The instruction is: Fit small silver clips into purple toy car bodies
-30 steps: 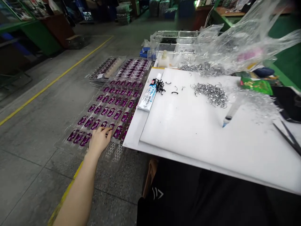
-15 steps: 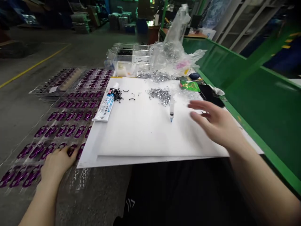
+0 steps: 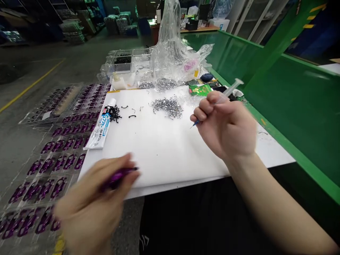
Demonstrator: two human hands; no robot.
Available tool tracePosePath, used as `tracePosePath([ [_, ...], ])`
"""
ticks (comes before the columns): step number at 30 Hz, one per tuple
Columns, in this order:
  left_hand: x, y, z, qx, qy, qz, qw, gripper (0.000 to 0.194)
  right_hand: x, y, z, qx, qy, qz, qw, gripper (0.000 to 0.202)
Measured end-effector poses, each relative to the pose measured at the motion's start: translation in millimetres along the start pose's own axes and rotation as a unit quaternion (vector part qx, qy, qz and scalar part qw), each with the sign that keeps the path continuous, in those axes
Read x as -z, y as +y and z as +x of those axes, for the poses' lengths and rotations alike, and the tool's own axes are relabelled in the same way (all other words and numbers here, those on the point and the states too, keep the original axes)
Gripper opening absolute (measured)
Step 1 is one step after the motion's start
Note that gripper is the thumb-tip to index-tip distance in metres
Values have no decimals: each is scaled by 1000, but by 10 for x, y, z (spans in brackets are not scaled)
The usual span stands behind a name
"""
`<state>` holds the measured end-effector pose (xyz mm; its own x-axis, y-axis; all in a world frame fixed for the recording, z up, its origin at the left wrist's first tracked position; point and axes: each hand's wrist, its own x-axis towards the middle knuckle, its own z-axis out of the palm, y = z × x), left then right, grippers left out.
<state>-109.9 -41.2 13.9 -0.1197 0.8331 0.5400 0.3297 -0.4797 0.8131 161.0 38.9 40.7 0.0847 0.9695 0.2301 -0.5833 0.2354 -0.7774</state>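
Note:
My left hand (image 3: 91, 202) is blurred at the lower left and grips a small purple piece (image 3: 119, 174) over the front edge of the white board (image 3: 164, 148). My right hand (image 3: 225, 125) is raised above the board's right side and holds a clear syringe (image 3: 228, 90), its blue tip pointing down and left. Trays of purple pieces (image 3: 61, 141) lie to the left of the board.
On the board lie a white glue tube (image 3: 102, 128), small black clips (image 3: 114, 113) and a pile of silver metal bits (image 3: 167, 105). Clear boxes (image 3: 124, 67) and a plastic bag (image 3: 172, 53) stand behind. A green wall (image 3: 287, 106) runs along the right.
My left hand has lifted a purple piece off the tray and come toward the board. My right hand came in and picked the syringe up from the board.

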Motion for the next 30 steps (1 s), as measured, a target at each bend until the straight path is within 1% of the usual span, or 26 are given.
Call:
tracePosePath([
  [1,-270,58,13,-38,-67,-42,996,51,-44,-76,-50,-28,-22,75,997,16],
  [2,-501,85,37,-49,-125,-59,989,48,-82,-142,-102,-59,-49,135,988,26],
  [3,-684,85,67,-52,-157,-57,985,42,-113,-192,-151,-84,-78,184,976,40],
  [4,-815,63,96,-57,-184,-55,980,38,-133,-220,-194,-99,-107,225,963,53],
  [5,-899,29,120,-60,-203,-48,976,35,-143,-223,-228,-103,-136,258,951,63],
  [6,-942,-10,135,-63,-216,-43,973,33,-143,-203,-254,-100,-165,284,939,68],
  [7,-955,-45,142,-68,-225,-41,971,32,-135,-164,-270,-90,-188,303,930,71],
  [9,-928,-84,134,-69,-232,-37,970,29,-112,-62,-287,-83,-212,317,921,71],
  [12,-877,-60,105,-54,-235,-21,970,24,-86,55,-296,-86,-220,301,924,67],
  [17,-879,-3,90,-35,-235,-1,971,19,-21,43,-295,-110,-277,234,925,67],
  [20,-885,-5,84,-30,-232,4,972,20,60,9,-295,-121,-314,177,925,68],
  [23,-887,-11,79,-28,-231,-4,972,24,116,7,-292,-144,-315,141,927,68],
  [25,-887,-11,77,-26,-230,-10,973,27,124,25,-282,-145,-316,151,925,67],
  [28,-883,-8,73,-19,-230,-11,973,28,111,60,-262,-125,-334,180,917,69],
  [30,-878,-7,70,-18,-227,-12,974,28,101,72,-252,-130,-332,189,915,70],
])
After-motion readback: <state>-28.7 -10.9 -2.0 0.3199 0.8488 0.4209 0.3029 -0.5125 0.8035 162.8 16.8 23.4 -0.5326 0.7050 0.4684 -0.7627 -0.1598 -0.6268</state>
